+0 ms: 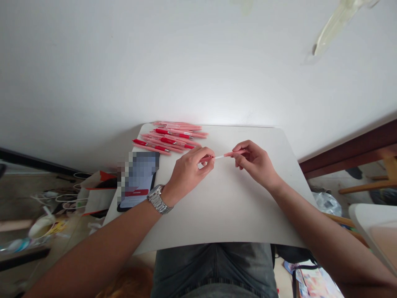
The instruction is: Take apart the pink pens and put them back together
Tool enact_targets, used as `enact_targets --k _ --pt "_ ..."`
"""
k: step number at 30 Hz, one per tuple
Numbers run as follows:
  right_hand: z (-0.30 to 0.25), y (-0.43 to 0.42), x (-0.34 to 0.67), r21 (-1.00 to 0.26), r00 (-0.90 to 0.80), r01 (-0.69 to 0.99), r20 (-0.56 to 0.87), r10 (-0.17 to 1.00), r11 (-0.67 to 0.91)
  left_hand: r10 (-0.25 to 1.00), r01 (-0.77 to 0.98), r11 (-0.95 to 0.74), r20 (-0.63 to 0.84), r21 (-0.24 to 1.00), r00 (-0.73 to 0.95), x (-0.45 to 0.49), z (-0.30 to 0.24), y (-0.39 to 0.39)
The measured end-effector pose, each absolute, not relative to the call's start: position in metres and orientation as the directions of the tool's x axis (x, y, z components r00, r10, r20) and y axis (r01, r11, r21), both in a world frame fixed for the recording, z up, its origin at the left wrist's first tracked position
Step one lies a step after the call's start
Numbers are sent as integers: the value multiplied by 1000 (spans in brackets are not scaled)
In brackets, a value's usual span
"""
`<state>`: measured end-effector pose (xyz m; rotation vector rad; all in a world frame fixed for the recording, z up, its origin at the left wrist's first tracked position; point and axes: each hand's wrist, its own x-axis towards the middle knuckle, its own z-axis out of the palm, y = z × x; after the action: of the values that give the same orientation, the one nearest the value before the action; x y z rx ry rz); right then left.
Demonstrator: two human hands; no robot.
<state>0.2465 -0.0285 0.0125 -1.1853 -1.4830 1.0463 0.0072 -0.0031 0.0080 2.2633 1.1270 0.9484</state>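
Observation:
Above the white table, my left hand (189, 170) is closed, thumb and index finger pinching the left end of a slim pink pen (219, 157). My right hand (257, 163) is closed on the pen's pink right part (228, 154). Between the two hands a thin whitish section of the pen shows, lying nearly level. Whether the pieces are joined there I cannot tell. Beyond my left hand lies a pile of pink pens (173, 142), with several red clear-barrelled pens (172, 132) on top.
A phone (139, 180), its screen partly blurred, lies at the left edge of the white table (223, 215). The table's far edge meets a white wall (217, 62). Bags and a cup (41, 227) stand low on the left. At right is a pale surface (378, 223).

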Motion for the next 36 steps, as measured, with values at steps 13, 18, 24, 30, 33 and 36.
enact_targets --k 13,18,24,30,33,36 --pt "10 -25 251 -978 -35 128 162 986 165 838 507 -536 355 675 414 8 7 -2" --pt "10 -26 251 -976 -40 137 167 985 170 841 505 -531 353 680 410 8 5 -2" --pt "11 -26 251 -972 -58 141 183 981 190 831 492 -546 366 678 419 8 5 -2" --pt "10 -26 253 -967 -25 145 210 977 211 835 482 -533 343 695 430 7 4 -1" --pt "11 -26 254 -965 18 146 224 974 219 839 477 -526 337 705 427 8 5 -1" --pt "13 -26 254 -961 59 144 248 967 238 843 474 -519 334 711 422 8 5 -1"
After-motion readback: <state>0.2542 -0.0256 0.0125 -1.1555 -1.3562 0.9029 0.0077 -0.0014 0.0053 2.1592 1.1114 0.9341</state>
